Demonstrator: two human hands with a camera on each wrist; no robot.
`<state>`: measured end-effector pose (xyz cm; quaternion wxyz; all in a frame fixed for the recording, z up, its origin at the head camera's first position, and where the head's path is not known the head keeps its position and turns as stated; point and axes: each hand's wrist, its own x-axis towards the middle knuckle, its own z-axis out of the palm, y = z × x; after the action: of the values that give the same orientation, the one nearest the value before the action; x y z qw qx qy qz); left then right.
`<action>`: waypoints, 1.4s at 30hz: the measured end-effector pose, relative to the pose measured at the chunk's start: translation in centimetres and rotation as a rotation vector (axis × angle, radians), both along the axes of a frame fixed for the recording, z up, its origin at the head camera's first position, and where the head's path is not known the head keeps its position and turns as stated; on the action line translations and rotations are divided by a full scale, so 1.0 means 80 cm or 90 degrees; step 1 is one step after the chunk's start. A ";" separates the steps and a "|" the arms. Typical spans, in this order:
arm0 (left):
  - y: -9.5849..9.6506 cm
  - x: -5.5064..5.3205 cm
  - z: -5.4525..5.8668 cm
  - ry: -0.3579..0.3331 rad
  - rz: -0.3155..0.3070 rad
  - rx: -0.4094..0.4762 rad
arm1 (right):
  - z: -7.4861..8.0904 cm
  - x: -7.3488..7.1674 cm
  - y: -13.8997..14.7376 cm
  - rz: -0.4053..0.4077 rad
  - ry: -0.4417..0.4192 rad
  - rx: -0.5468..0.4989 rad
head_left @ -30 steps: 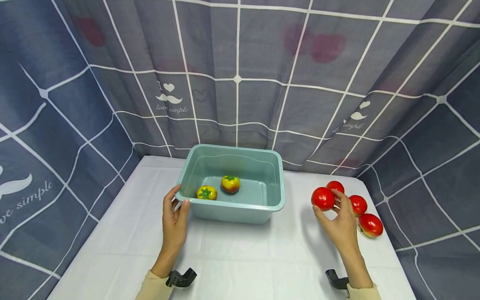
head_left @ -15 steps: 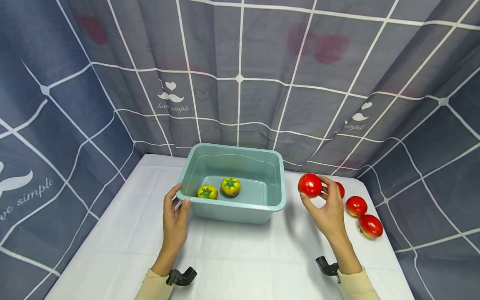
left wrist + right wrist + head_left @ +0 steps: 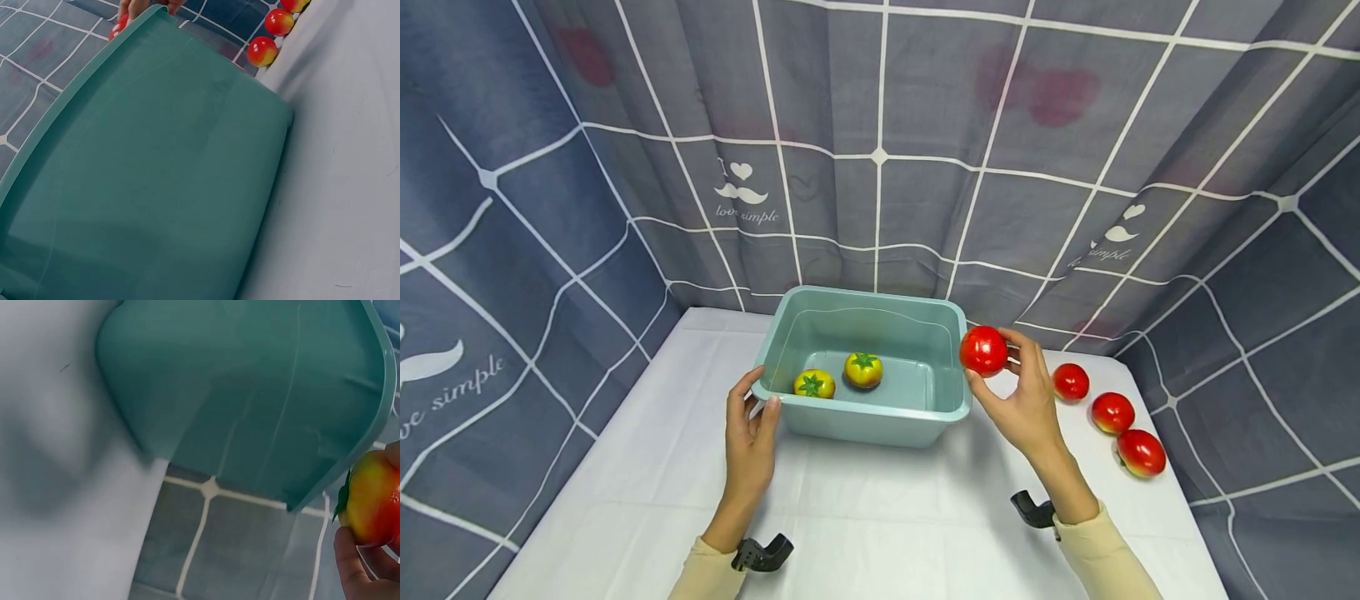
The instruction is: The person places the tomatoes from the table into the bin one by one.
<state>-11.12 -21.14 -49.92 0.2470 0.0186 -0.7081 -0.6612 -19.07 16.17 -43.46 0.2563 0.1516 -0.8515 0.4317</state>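
Note:
A light green plastic basin (image 3: 865, 408) stands on the white table. Its front left corner is held by my left hand (image 3: 750, 450), thumb at the front rim and fingers on the left side. My right hand (image 3: 1026, 404) pinches a red tomato (image 3: 983, 351) above the basin's right rim. In the right wrist view that tomato (image 3: 372, 500) shows a yellow underside with green leaves, beside the basin rim. Two yellowish tomatoes lie inside on the basin floor, leaves up: one tomato (image 3: 814, 384) near the left corner, another tomato (image 3: 863, 371) closer to the middle.
To the right on the table lie a red tomato (image 3: 1071, 382), a second tomato (image 3: 1112, 412) and a third tomato (image 3: 1142, 453), in a slanting row. A grey checked curtain (image 3: 925, 208) hangs close behind the basin and along both sides of the table (image 3: 880, 525).
My right hand has carried the red tomato leftward and away from the other red ones, up to the basin's right rim. The left hand has stayed on the basin corner.

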 end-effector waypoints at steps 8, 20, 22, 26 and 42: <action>0.000 0.000 0.000 0.002 0.002 -0.003 | 0.003 -0.005 -0.027 0.063 -0.001 0.053; -0.001 0.000 -0.001 0.007 0.006 -0.008 | 0.010 -0.014 -0.054 0.115 0.013 0.118; 0.000 0.000 -0.001 0.006 0.006 -0.007 | 0.012 -0.016 -0.058 0.121 0.011 0.136; 0.000 0.000 0.000 0.004 0.004 -0.009 | 0.015 -0.020 -0.065 0.132 0.006 0.167; 0.000 0.000 0.002 -0.005 0.006 -0.009 | 0.026 -0.027 -0.082 0.170 -0.006 0.216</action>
<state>-11.14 -21.18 -49.77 0.2476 0.0227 -0.7137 -0.6548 -21.21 9.61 -41.35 0.1637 0.3017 -0.8855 0.3132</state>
